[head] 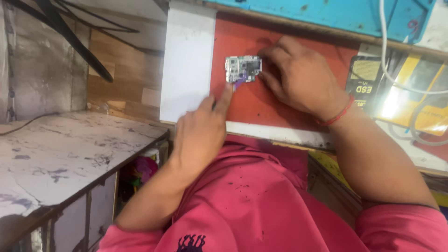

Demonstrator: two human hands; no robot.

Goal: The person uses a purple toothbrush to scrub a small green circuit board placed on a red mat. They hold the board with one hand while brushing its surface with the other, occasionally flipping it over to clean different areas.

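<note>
Our right hand (298,77) pins the circuit board (243,69) on the red mat (242,105), fingers together. Our left hand (201,133) pinches a purple tool (238,84) against its edge.

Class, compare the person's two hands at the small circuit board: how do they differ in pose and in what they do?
The left hand stretches one finger to a purple piece at the circuit board's lower edge; the right hand lies curled over the board's right side. The right wrist wears a red thread; the left is bare. The left holds a thin dark tool; the right shows none. Both work over the red mat.
</note>
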